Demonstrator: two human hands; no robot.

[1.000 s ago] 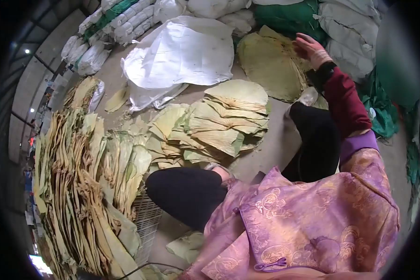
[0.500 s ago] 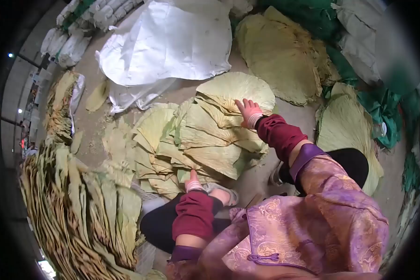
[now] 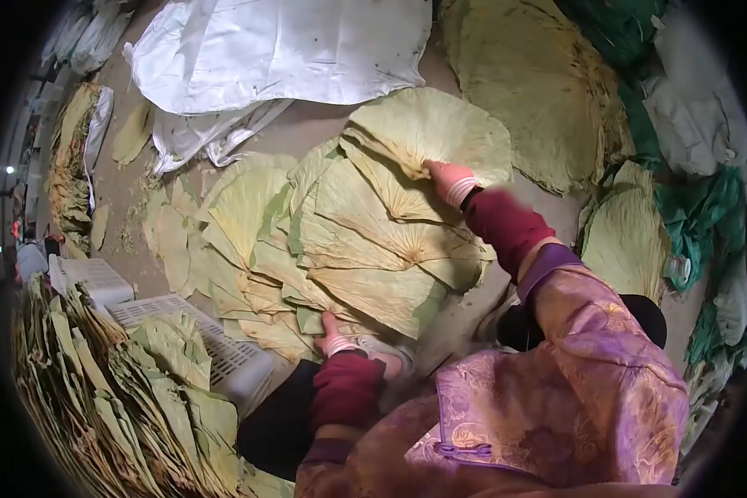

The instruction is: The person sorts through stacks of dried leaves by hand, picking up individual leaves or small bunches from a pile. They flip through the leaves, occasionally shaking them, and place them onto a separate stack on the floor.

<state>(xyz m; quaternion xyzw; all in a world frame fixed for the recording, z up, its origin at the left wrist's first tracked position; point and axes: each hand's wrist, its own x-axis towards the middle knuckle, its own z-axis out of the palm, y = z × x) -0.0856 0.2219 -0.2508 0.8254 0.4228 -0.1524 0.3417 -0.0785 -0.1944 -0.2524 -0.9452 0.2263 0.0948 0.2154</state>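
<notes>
A fanned pile of dried lotus leaves [image 3: 357, 207] lies on the floor before me, pale green-yellow with radiating veins. My right hand [image 3: 450, 181] is closed on the top lotus leaf [image 3: 440, 124], pinching it near its gathered, brownish centre at the pile's far right. At the near edge of the pile, my left hand [image 3: 332, 339] has its thumb over the leaf edges; its other fingers are mostly hidden, and it appears to grip them.
A white woven sack [image 3: 282, 58] lies beyond the pile. To the left are a tall leaf stack [image 3: 100, 407] and a pale plastic crate [image 3: 232, 361]. More flat leaves [image 3: 539, 91] lie at the back right, beside green sheeting [image 3: 697, 224].
My right hand has gone from spread fingers on the top leaf to a pinch on it. My left hand stays at the near edge. The view has shifted, showing more of the crate.
</notes>
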